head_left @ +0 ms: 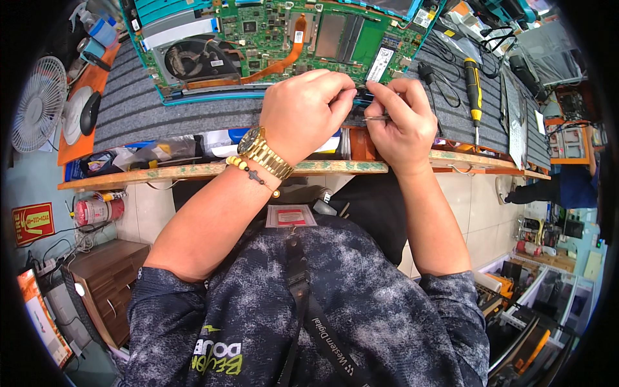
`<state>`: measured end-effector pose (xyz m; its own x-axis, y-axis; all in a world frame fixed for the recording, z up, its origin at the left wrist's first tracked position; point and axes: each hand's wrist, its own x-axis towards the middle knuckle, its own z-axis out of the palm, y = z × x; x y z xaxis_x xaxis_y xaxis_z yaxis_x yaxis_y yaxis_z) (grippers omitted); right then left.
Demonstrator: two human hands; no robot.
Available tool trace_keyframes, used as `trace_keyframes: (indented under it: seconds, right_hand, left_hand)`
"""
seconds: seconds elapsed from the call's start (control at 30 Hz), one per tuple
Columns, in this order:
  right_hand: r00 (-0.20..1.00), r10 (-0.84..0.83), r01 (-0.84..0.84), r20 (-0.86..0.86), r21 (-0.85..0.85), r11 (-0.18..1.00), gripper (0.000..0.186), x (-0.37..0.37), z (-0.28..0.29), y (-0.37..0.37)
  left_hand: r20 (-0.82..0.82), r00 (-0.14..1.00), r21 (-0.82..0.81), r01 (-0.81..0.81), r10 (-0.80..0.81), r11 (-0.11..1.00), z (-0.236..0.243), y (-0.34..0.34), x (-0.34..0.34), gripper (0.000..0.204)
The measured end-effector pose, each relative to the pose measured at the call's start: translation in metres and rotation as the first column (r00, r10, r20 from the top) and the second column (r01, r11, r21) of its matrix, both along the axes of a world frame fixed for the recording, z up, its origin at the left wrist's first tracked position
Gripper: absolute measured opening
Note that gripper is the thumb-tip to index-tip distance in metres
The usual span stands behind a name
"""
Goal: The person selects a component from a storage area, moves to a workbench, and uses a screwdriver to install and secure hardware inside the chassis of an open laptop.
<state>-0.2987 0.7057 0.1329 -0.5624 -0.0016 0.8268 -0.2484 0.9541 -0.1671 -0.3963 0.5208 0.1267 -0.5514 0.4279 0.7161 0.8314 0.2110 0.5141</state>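
We've got a counter [122, 121] covered in a grey ribbed mat, with an opened teal-edged laptop [255, 46] on its far side, green board exposed. Our left hand [304, 115] and right hand [405, 126] are at the laptop's near edge, close together. Orange ribbon cable [282, 66] runs across the board; yellow-black screwdriver [474, 90] lies right of our right hand. Left thumb and index are pinched narrow; we can't tell whether anything is between them. Right fingers hold a thin metal tool [375, 118], tip pointing left.
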Motion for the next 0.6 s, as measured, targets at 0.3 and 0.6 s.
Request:
trace_keyframes:
  seconds: [0.3, 0.6]
  right_hand:
    - [0.992, -0.033, 0.028, -0.121, -0.04, 0.999, 0.036, 0.001, 0.002, 0.0]
    - [0.977, -0.141, 0.101, -0.162, -0.234, 0.967, 0.037, 0.016, 0.009, 0.011]
  left_hand:
    - [0.067, 0.998, -0.039, 0.022, -0.019, 0.999, 0.003, -0.002, 0.004, 0.007]
    - [-0.06, 0.983, 0.038, 0.176, -0.173, 0.984, 0.043, -0.026, 0.026, 0.01]
